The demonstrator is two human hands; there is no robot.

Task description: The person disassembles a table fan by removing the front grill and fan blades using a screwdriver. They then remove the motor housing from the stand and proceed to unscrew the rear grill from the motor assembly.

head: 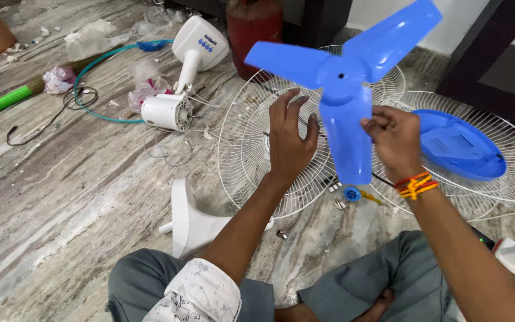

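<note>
Blade (346,95) raised at frame centre; I saw right hand (393,138) pinching its lower vane, left hand (290,140) spread open behind, steadying above grille (239,149).

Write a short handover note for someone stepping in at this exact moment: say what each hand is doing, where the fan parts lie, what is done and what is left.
Right hand: grips the lower blade of the blue three-blade fan propeller, held up in the air.
Left hand: open, fingers spread, beside the blade, not clearly gripping.
Parts: white wire fan guards flat on the floor; white motor unit with the control head to the left; white base by the knee; blue cap on the right guard; small fasteners loose below the blade.
Done: fan is in pieces.
Left: all parts lie separate.
</note>
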